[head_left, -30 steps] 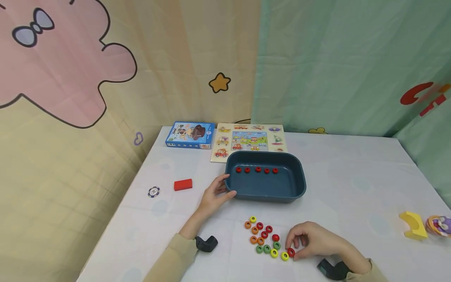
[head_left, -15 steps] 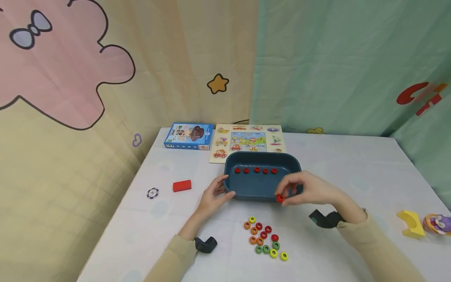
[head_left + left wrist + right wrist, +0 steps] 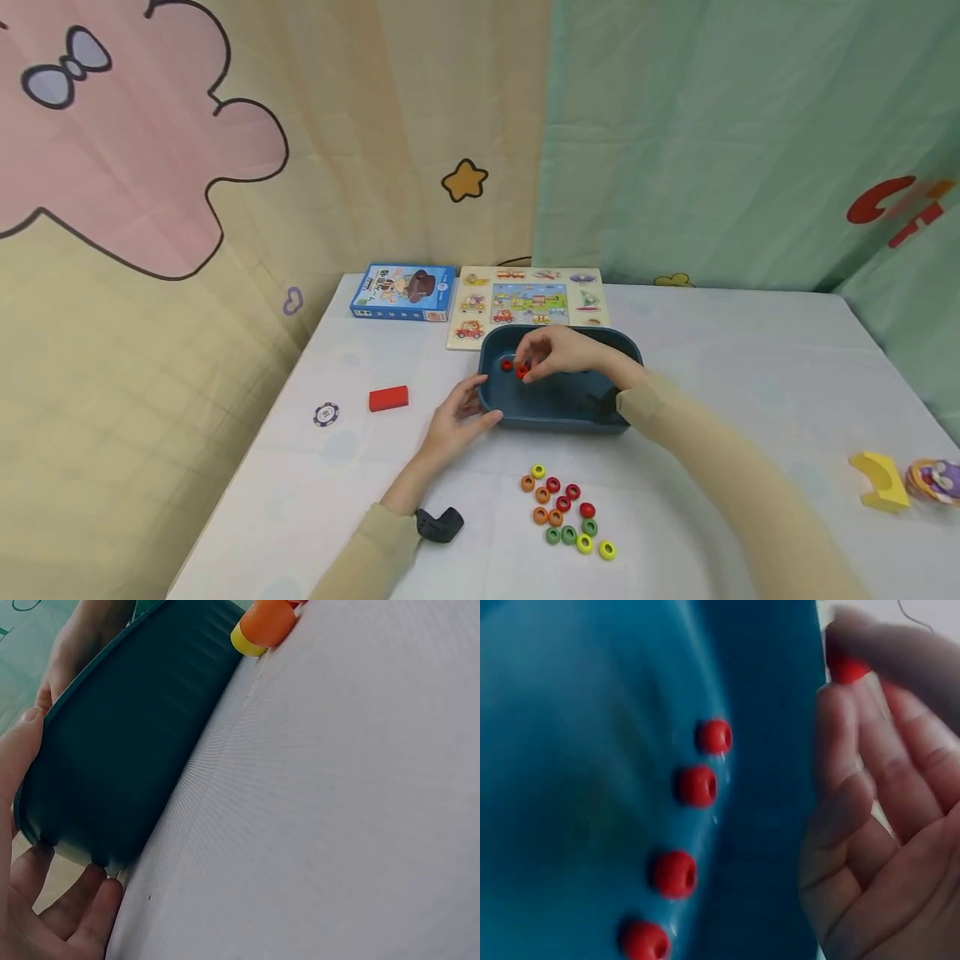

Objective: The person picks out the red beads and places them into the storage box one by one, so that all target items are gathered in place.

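My right hand (image 3: 562, 348) is over the dark blue plastic tub (image 3: 555, 422), pinching a red bead (image 3: 849, 669) between thumb and fingertip. Inside the tub a row of several red beads (image 3: 697, 786) lies along the far side; in the head view the hand covers most of them. At the tub's left end, my left hand (image 3: 455, 414) grips the wall. Its thumb lies at the rim and its other fingers bend around the corner, as the left wrist view shows. Nearer the body, several loose beads in red, orange (image 3: 541, 516), green (image 3: 569, 535) and yellow (image 3: 607, 550) are on the white table.
Behind the tub are a wooden picture puzzle (image 3: 472, 304) and a blue game box (image 3: 403, 292). To the left lie a red block (image 3: 388, 398) and a poker chip (image 3: 326, 414). A yellow arch block (image 3: 879, 482) and a purple toy (image 3: 937, 481) sit at the far right.
My right hand has picked up a red bead from the right of the loose group and carried it up and left over the tub. The left hand stays on the tub.
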`<state>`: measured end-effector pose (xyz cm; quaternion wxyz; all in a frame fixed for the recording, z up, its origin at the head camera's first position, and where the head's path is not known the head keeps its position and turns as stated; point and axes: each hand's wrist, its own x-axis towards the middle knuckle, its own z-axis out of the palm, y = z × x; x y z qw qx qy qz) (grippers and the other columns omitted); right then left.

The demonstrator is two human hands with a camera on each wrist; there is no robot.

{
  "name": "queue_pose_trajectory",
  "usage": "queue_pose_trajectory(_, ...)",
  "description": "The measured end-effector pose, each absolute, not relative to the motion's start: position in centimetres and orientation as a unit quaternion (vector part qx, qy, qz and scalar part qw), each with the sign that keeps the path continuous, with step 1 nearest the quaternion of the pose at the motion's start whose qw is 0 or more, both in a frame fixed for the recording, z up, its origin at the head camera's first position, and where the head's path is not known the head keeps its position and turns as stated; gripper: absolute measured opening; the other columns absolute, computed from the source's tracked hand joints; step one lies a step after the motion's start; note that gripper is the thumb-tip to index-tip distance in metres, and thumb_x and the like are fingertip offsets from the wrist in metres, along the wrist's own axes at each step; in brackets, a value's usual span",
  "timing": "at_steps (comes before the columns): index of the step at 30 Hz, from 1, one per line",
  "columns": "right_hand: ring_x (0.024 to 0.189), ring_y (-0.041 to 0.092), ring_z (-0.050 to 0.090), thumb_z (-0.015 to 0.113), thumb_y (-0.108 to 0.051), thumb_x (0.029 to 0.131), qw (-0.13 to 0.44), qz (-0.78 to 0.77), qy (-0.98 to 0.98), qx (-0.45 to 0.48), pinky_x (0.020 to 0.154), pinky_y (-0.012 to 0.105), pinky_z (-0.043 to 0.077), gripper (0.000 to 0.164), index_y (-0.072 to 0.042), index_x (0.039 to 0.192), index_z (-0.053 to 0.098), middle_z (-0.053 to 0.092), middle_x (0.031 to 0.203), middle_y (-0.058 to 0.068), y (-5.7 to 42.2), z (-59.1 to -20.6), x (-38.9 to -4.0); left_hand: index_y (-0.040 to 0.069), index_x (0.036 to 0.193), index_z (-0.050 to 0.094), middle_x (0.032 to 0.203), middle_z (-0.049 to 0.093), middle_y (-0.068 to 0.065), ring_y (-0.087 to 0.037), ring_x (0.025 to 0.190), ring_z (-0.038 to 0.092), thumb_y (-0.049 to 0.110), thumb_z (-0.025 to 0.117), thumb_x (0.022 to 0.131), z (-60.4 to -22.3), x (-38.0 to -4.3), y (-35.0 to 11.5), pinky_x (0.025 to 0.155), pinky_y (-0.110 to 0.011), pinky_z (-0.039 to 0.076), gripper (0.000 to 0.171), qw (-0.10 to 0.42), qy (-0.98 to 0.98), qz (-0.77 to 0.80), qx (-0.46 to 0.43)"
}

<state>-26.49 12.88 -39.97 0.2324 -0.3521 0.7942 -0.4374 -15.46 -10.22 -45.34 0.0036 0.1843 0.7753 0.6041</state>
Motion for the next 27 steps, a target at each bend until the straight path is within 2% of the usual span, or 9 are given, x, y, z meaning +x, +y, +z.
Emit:
queue_pose_trajectory(7,0.074,0.018,0.060,0.073,-0.011,0.073,0.241,-0.423,0.800,-0.351,0.066,0.031,0.052,0.025,-0.006,0.095,0.063,0.063,0.089,0.003,10.6,-42.1,-28.0,0.001,0.130,0.039,0.132,0.041,-0.018,-0.036,0.110,0.048,0.019,0.066,0.081,-45.2,-15.5,-10.4,0.090,-0.047,0.041,0.059,-0.002,0.772,0.606,0.194)
queue_pose_trajectory(11,0.078,0.017,0.061,0.072,-0.006,0.073,0.247,-0.420,0.798,-0.355,0.067,0.029,0.052,0.025,-0.002,0.095,0.062,0.064,0.089,0.005,9.9,-42.9,-28.1,0.001,0.130,0.038,0.133,0.040,-0.019,-0.036,0.111,0.047,0.018,0.066,0.082,-45.4,-15.5,-10.3,0.090,-0.047,0.041,0.058,-0.001,0.770,0.606,0.200)
queue_pose_trajectory(14,0.079,0.016,0.061,0.073,-0.005,0.072,0.242,-0.413,0.806,-0.349,0.067,0.028,0.052,0.024,-0.004,0.094,0.063,0.065,0.089,0.004,9.7,-43.1,-28.1,0.001,0.130,0.038,0.133,0.040,-0.020,-0.036,0.110,0.048,0.018,0.066,0.082,-45.4,-15.5,-10.3,0.090,-0.047,0.041,0.058,-0.001,0.769,0.606,0.201)
queue_pose_trajectory(19,0.077,0.013,0.060,0.073,-0.006,0.072,0.234,-0.393,0.817,-0.352,0.066,0.026,0.052,0.023,-0.007,0.093,0.064,0.065,0.089,0.001,9.6,-43.5,-28.3,0.001,0.131,0.038,0.132,0.041,-0.020,-0.036,0.110,0.048,0.018,0.066,0.082,-45.2,-15.5,-10.2,0.090,-0.047,0.041,0.059,0.002,0.770,0.608,0.196)
queue_pose_trajectory(27,0.065,0.016,0.062,0.072,-0.004,0.072,0.257,-0.378,0.820,-0.344,0.059,0.029,0.052,0.021,-0.008,0.093,0.066,0.066,0.088,0.001,9.2,-43.8,-28.3,0.001,0.131,0.038,0.134,0.040,-0.015,-0.035,0.111,0.048,0.018,0.066,0.082,-45.3,-15.5,-10.3,0.091,-0.047,0.040,0.058,0.009,0.770,0.609,0.192)
